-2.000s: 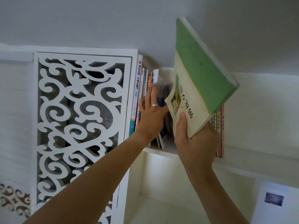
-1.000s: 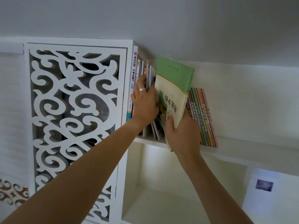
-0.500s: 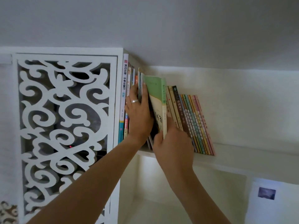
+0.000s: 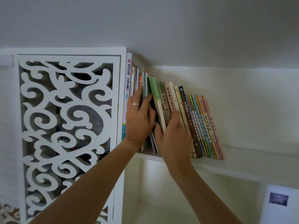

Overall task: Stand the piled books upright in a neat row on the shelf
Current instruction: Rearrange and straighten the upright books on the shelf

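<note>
- A white fretwork panel is noted at the far left, beside the shelf.
- The left hand, ringed, is laid flat with fingers extended against the left group of upright books.
- The green-spined book is seen standing in the row, tilted, between both hands.
- The right hand is pressed open against the spines; nothing is pinched.
- The remaining books are leaned leftward.

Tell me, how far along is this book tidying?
Nearly done: the books already stand in a row on the shelf. In hand: the green-spined book, pressed in by the right hand while the left hand holds its neighbours back. Left: straightening the lean.
</note>
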`<state>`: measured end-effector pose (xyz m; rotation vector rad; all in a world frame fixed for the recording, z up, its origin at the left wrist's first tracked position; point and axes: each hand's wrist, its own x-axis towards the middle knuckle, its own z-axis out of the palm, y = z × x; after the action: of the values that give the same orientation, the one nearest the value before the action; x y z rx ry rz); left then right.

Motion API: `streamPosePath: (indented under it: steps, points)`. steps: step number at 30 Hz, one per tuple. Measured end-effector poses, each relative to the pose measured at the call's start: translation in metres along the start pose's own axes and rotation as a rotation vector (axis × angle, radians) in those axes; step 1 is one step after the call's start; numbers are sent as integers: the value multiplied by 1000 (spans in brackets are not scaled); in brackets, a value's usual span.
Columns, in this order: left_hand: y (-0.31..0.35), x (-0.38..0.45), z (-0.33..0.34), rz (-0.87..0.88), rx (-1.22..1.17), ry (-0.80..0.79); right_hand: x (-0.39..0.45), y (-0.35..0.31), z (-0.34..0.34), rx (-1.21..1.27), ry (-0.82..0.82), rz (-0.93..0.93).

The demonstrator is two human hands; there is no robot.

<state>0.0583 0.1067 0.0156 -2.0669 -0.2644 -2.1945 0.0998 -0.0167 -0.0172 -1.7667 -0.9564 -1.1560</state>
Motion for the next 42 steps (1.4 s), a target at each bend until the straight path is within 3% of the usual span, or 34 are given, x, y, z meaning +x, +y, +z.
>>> streamPosePath:
  steps: [3,5,12,23,25,27,29,31,33,36,42]
  points:
    - [3,-1,-1,-8,-32,-25,-10,16,6,40,222,-291]
    - [2,0,1,-15,-31,-42,-12,24,6,-17,237,-393]
    - [8,1,-2,-60,-114,21,-15,9,4,-152,303,-367]
    - [0,-4,-2,34,5,-7,4,-17,17,-71,-46,-175]
    - [0,-4,-1,42,15,-12,5,-6,3,17,-42,-194]
    - [1,-5,-1,79,37,-44,7,16,-10,50,87,-216]
    - [1,-9,-1,113,58,-63,9,47,-20,50,196,-63]
    - [1,-11,0,111,73,-63,10,74,-24,93,48,227]
    - [0,-13,2,106,91,-65,9,90,-27,136,-163,347]
    - [1,-16,6,115,154,-66,11,95,-29,60,-270,306]
    - [11,-26,10,51,139,-62,8,85,-24,27,-180,329]
